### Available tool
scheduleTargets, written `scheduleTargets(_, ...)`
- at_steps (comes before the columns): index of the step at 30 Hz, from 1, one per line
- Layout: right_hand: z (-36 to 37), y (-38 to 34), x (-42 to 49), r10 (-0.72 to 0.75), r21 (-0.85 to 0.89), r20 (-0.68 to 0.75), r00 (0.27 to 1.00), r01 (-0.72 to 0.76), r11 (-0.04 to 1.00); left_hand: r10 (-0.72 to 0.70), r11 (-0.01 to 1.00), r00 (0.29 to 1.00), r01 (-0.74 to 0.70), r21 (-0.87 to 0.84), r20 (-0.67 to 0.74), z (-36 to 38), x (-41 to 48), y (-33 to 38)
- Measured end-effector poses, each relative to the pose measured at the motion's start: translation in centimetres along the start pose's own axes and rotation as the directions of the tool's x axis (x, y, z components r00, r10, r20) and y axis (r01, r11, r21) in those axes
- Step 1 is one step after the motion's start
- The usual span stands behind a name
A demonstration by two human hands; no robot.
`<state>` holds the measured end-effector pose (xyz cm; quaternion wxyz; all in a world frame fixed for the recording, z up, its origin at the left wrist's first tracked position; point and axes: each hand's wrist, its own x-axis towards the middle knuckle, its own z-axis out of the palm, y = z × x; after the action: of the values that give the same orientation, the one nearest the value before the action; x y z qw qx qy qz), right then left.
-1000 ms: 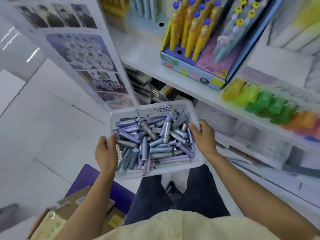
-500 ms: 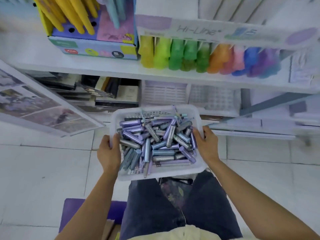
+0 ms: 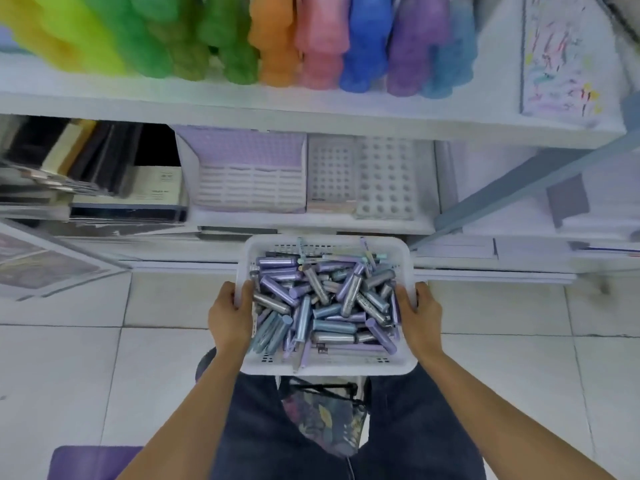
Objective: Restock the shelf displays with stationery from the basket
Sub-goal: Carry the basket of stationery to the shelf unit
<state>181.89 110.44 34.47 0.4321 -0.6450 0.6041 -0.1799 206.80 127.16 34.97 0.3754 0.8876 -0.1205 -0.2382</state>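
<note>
Head view: a white slotted basket (image 3: 329, 368) sits at the centre of the frame, held above the person's dark trousers (image 3: 415, 427) and in front of the lowest shelf edge. It is heaped with short metallic markers (image 3: 322, 306) in lilac, silver and pale blue, lying crosswise in every direction.

The left hand (image 3: 229, 318) grips the basket's left wall. Its thumb hooks over the rim onto the inner side, and its fingers (image 3: 225, 289) curl round the outside. The right hand (image 3: 421, 317) grips the right wall in the same way, with thumb over the rim and fingers closed round the outer side. Both forearms run down to the lower corners of the frame.

Along the top of the frame a row of highlighters (image 3: 311, 39) runs from yellow and green through orange and pink to blue and purple. It stands on a white shelf board (image 3: 311, 109).

On the shelf below, mid-frame, are a white slotted tray (image 3: 249, 183) and, to its right, a holed display rack (image 3: 384, 178). Dark notebooks (image 3: 86, 168) are stacked at the left.

Pale floor tiles (image 3: 69, 368) fill the lower part. A purple mat (image 3: 93, 462) lies at the lower left, and a patterned bag (image 3: 325, 420) hangs between the legs.
</note>
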Motion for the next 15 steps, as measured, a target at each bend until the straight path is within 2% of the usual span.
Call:
scheduleTargets(9, 11.1, 16.3, 5.7, 0.002, -0.038, -0.021, 1.0, -0.003, 0.999, -0.007, 0.998, 1.0, 0.008, 0.054, -0.02, 12.7, 5.9, -14.2)
scheduleTargets(15, 18.7, 27.2, 9.6, 0.027, -0.124, -0.046, 0.999, -0.033, 0.992, -0.067, 0.979, 0.998, 0.064, 0.195, 0.009, 21.5, 10.7, -24.2)
